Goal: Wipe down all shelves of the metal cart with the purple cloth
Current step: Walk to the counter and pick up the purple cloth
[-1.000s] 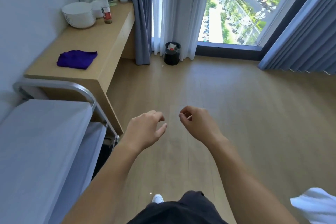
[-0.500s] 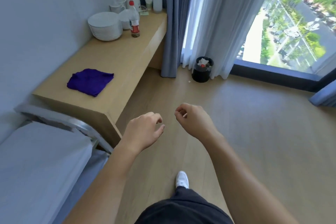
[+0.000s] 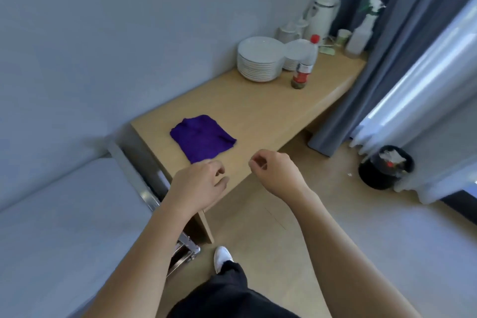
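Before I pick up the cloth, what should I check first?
1. Cloth lies on the desk, nothing on top of it: ok.
2. Left hand holds nothing and is close to the cloth: ok.
3. Right hand holds nothing: ok.
4. Bottle and plates stand well away from the cloth: ok.
5. Cart lower shelves free to wipe: cannot tell, mostly hidden.

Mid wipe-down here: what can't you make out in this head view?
Silver metal cart: lower shelves hidden beneath its top shelf and the left forearm; left side cut off by the frame edge.
Red-capped clear bottle: label too small, blurred.
Round black bin: contents blurred.
Folded purple cloth: near corner hidden behind the left hand.
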Demonstrator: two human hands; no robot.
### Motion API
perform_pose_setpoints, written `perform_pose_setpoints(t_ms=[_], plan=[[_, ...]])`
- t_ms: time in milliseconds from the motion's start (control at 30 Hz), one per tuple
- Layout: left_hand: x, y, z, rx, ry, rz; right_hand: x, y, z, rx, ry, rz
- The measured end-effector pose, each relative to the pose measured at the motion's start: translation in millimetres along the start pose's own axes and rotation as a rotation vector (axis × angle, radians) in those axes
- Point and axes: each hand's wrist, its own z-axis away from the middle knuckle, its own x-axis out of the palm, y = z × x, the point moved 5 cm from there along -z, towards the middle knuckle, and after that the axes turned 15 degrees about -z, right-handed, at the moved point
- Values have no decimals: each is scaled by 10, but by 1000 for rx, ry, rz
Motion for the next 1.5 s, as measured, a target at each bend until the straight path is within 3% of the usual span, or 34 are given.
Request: perform_pose_setpoints(t_ms=[333, 667, 833, 933, 1067, 1133, 1200, 1367, 1500], plan=[[-28, -846, -663, -203, 28, 0, 648, -454, -1292, -172, -227, 31], [441, -1264, -882, -474, -127, 93, 1504, -467, -2205, -254, -529, 249], [564, -1189, -909, -666, -154, 136, 1871, -73, -2311, -138, -688, 446], [654, -1084, -858, -740, -172, 153, 1990, 103, -2258, -226, -691, 615], [743, -1063, -747, -894, -157, 187, 1993, 98, -2222, -409, -605, 668], [753, -1024, -685, -939, -163, 191, 2043, 44, -2137, -628, -614, 655], [736, -991, -588, -979, -161, 187, 2109, 17, -2051, -727, -685, 560], [580, -1015, -150, -1134, -101, 152, 2204, -427, -1791, -575, -900, 13], [478, -1074, 358, -1263, -26, 129, 2341, -1032, -1263, -722, -974, -53]])
